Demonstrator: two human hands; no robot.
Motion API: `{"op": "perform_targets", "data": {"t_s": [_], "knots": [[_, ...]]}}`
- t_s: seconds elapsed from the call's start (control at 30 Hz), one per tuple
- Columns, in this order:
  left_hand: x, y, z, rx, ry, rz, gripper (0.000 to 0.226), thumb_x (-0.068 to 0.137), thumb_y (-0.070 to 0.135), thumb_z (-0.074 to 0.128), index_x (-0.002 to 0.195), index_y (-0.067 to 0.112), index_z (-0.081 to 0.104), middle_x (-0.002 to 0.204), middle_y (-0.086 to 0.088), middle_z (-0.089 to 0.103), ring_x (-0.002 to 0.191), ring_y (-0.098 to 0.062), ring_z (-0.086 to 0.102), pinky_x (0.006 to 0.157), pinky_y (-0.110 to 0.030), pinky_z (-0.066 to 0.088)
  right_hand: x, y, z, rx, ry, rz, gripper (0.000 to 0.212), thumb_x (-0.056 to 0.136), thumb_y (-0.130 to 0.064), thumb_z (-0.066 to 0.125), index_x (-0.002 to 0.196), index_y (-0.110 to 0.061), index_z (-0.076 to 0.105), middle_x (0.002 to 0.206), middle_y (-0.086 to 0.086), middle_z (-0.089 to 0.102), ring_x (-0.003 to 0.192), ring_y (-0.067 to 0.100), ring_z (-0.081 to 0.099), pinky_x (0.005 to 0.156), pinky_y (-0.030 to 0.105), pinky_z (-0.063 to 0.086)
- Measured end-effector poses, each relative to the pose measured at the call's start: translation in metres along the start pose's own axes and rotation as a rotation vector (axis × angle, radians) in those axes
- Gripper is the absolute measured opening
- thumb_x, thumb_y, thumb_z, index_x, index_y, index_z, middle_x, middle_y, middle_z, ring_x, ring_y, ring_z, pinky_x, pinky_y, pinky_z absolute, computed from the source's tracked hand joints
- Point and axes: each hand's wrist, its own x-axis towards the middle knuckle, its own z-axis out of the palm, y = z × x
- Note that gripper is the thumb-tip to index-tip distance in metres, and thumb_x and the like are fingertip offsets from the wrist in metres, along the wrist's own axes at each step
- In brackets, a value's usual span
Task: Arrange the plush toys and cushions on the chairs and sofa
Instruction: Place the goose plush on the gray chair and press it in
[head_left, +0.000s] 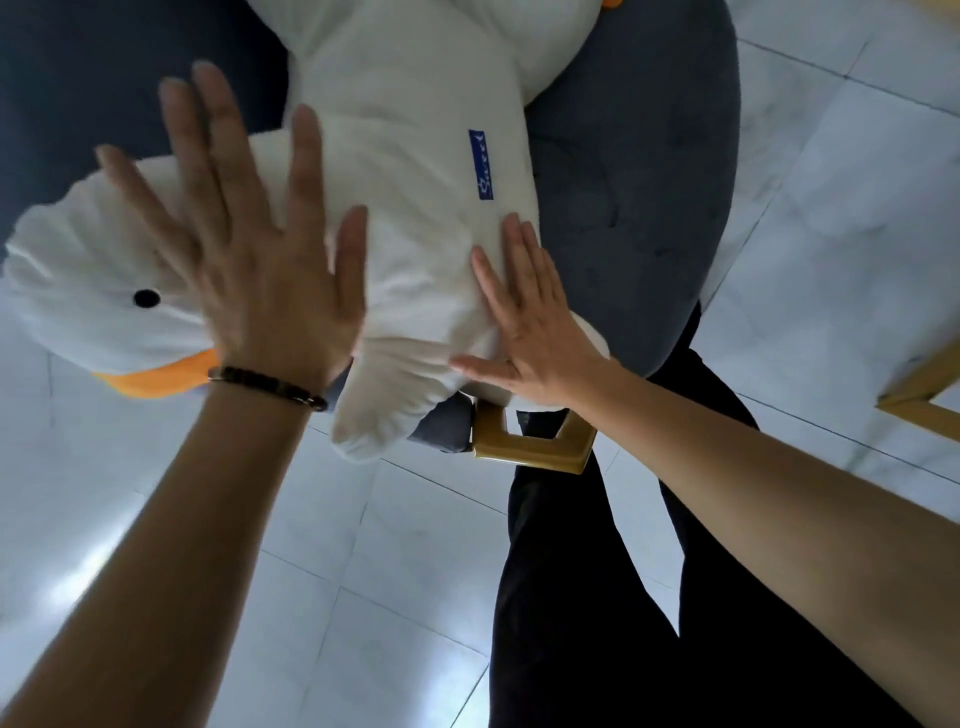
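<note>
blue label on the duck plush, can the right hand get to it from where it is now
Probably yes: the right hand lies flat on the white duck plush, and only bare fabric separates its fingertips from the blue label.

A large white plush duck (415, 171) lies across the seat of a grey-blue upholstered chair (639, 171), its body running from the top of the view down to the left. Its head (93, 280) overhangs the chair's left edge above the tiled floor, showing one black eye (147, 298) and an orange beak (156, 379) beneath. A small blue label (481, 164) with pale script is sewn on its body. One white wing or limb (384, 410) droops past the seat's front edge, beside the chair's gold leg (530, 441).
</note>
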Motion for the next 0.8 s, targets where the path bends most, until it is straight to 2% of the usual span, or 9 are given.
{"op": "perform_targets", "data": {"t_s": [0.07,0.2,0.33,0.43,0.5,0.57,0.63,0.73,0.8], "knots": [[-0.024,0.027,0.003,-0.099,0.044,0.062,0.06,0.103,0.041,0.046,0.155,0.014,0.035,0.157,-0.035,0.026,0.148,-0.051,0.023,0.118,-0.069,0.011,-0.03,0.014,0.005,-0.002,-0.125,0.041,0.113,0.086,-0.085,0.037,0.16,-0.013,-0.009,0.167,0.028,-0.011,0.157,0.042,-0.007,0.126,0.058,0.012],[-0.105,0.05,0.036,-0.143,-0.228,0.142,0.061,0.104,0.044,0.044,0.157,0.016,0.031,0.164,-0.025,0.02,0.153,-0.042,0.016,0.117,-0.066,0.02,-0.066,0.044,0.006,0.015,-0.487,0.237,0.097,0.092,-0.077,0.032,0.156,-0.032,-0.025,0.167,0.013,-0.027,0.157,0.034,-0.015,0.127,0.056,0.009],[-0.127,0.048,0.042,-0.235,-0.336,0.117,0.059,0.104,0.039,0.049,0.155,0.015,0.036,0.165,-0.024,0.02,0.153,-0.042,0.016,0.106,-0.061,0.039,-0.062,0.043,-0.01,-0.028,-0.571,0.23,0.095,0.095,-0.075,0.035,0.155,-0.037,-0.027,0.169,0.01,-0.023,0.158,0.033,-0.009,0.126,0.051,0.014],[-0.115,0.055,0.015,-0.418,-0.374,0.004,0.058,0.102,0.041,0.043,0.154,0.015,0.038,0.166,-0.021,0.019,0.154,-0.04,0.016,0.114,-0.061,0.032,-0.071,0.031,-0.042,0.009,-0.509,0.31,0.088,0.099,-0.067,0.036,0.162,-0.024,-0.009,0.172,0.012,-0.005,0.158,0.032,0.007,0.126,0.049,0.022],[-0.111,0.058,-0.02,-0.594,-0.446,-0.176,0.066,0.1,0.051,0.031,0.158,0.019,0.03,0.167,-0.016,0.019,0.155,-0.035,0.016,0.121,-0.058,0.023,-0.082,0.017,-0.079,0.056,-0.418,0.373,0.085,0.102,-0.062,0.038,0.163,-0.016,-0.001,0.171,0.014,0.005,0.157,0.032,0.014,0.125,0.048,0.024],[-0.113,0.062,-0.061,-0.792,-0.47,-0.333,0.075,0.095,0.059,0.025,0.16,0.02,0.021,0.167,-0.011,0.022,0.155,-0.029,0.018,0.123,-0.054,0.021,-0.099,0.0,-0.118,0.09,-0.331,0.428,0.081,0.102,-0.06,0.035,0.163,-0.017,0.003,0.171,0.012,0.011,0.157,0.03,0.017,0.125,0.045,0.025],[-0.119,0.061,-0.111,-0.936,-0.407,-0.455,0.077,0.094,0.06,0.031,0.16,0.02,0.019,0.166,-0.005,0.025,0.154,-0.024,0.023,0.123,-0.048,0.025,-0.119,-0.024,-0.164,0.11,-0.233,0.473,0.078,0.102,-0.061,0.031,0.163,-0.02,0.006,0.171,0.008,0.013,0.157,0.027,0.018,0.124,0.041,0.026],[-0.133,0.059,-0.176,-1.049,-0.251,-0.576,0.071,0.095,0.051,0.04,0.159,0.025,0.023,0.161,0.005,0.035,0.146,-0.016,0.035,0.114,-0.033,0.034,-0.148,-0.058,-0.227,0.19,-0.031,0.497,0.075,0.101,-0.06,0.035,0.163,-0.024,0.011,0.17,0.002,0.02,0.156,0.022,0.023,0.122,0.039,0.028],[-0.142,0.056,-0.213,-1.138,-0.156,-0.624,0.057,0.099,0.044,0.049,0.152,0.041,0.029,0.145,0.027,0.043,0.13,-0.001,0.044,0.099,-0.016,0.036,-0.169,-0.08,-0.263,0.249,0.096,0.509,0.075,0.1,-0.057,0.04,0.162,-0.026,0.011,0.17,0.0,0.019,0.155,0.021,0.024,0.122,0.039,0.028]]}}
